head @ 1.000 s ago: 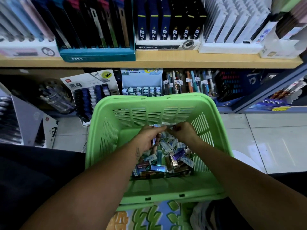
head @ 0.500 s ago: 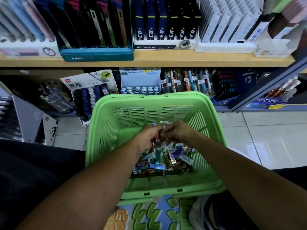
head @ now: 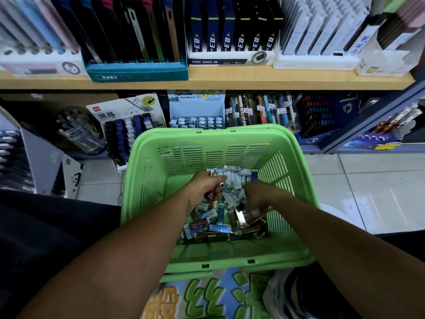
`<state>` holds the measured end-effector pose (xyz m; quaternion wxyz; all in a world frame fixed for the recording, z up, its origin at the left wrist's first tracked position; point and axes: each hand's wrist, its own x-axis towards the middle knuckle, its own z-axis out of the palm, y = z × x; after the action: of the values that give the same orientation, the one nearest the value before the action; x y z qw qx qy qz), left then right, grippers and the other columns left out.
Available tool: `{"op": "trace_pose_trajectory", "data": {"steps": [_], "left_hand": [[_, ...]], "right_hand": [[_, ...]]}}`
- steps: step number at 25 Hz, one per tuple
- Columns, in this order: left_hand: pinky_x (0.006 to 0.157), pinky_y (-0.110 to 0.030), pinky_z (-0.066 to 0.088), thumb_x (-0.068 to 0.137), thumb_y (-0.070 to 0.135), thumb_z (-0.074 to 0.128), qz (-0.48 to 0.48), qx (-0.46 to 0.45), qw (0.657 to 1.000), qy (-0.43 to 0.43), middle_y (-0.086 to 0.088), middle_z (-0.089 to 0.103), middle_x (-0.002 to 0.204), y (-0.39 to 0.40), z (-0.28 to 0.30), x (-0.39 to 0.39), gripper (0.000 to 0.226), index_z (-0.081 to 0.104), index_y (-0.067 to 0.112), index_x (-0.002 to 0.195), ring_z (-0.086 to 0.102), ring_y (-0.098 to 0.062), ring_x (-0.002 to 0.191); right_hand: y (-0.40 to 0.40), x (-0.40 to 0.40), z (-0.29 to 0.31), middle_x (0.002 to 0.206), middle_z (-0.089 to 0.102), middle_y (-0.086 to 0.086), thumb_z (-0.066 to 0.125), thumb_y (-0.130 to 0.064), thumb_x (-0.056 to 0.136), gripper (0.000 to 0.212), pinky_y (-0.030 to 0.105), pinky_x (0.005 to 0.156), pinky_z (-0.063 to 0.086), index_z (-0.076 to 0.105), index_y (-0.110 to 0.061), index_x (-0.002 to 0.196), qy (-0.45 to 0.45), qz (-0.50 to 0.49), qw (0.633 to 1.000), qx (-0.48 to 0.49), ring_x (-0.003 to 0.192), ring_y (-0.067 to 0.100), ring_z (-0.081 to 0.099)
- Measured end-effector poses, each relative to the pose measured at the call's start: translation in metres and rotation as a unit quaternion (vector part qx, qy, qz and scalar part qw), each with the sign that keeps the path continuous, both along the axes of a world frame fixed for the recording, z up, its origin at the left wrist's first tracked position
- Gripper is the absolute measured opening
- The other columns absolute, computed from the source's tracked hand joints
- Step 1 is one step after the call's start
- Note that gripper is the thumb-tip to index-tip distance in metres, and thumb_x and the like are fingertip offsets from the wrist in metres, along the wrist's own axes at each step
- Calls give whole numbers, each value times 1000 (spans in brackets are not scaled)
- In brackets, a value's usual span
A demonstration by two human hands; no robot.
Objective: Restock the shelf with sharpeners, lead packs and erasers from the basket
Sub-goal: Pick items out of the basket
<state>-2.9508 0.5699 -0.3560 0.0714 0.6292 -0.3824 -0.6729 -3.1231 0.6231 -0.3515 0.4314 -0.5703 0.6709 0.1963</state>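
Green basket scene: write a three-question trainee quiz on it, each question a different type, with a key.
1. True or false: both hands are inside the green basket.
2. Multiple choice: what does the left hand hold?
A. a pen from the shelf
B. a few small packs
C. the basket's rim
3. Fill in: the basket stands on the ____, in front of the lower shelf's displays.

Key:
1. True. The right hand also reaches into the pile of small packs.
2. B. Its fingers curl round packs lifted above the pile.
3. Floor, the tiled floor.
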Motion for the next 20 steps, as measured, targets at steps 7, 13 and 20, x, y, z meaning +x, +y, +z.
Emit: {"op": "trace_pose_trajectory", "data": {"steps": [7, 13, 20], "left_hand": [[48, -27, 54, 93, 18, 69, -27, -9, 1000, -11, -10, 64, 66, 4, 0, 2, 26, 56, -3, 102, 59, -16, 45], [44, -27, 49, 90, 14, 72, -83, -9, 996, -36, -9, 59, 65, 6, -1, 6, 24, 49, 6, 87, 53, -17, 48], [47, -25, 51, 84, 19, 78, -129, 7, 990, -62, -6, 62, 61, 15, -11, 2, 40, 57, -3, 110, 58, -13, 42]], "right_hand": [[1, 0, -16, 122, 64, 1, 79, -15, 82, 43, 28, 83, 53, 65, -21, 122, 40, 77, 990, -110, 100, 20, 66], [25, 2, -33, 126, 54, 4, 65, -5, 88, 40, 33, 69, 55, 61, -16, 127, 119, 294, 932, -177, 86, 22, 66], [20, 16, -33, 92, 56, 1, 66, -10, 91, 21, 32, 79, 55, 60, -15, 110, 76, 134, 978, -138, 82, 18, 60]]}}
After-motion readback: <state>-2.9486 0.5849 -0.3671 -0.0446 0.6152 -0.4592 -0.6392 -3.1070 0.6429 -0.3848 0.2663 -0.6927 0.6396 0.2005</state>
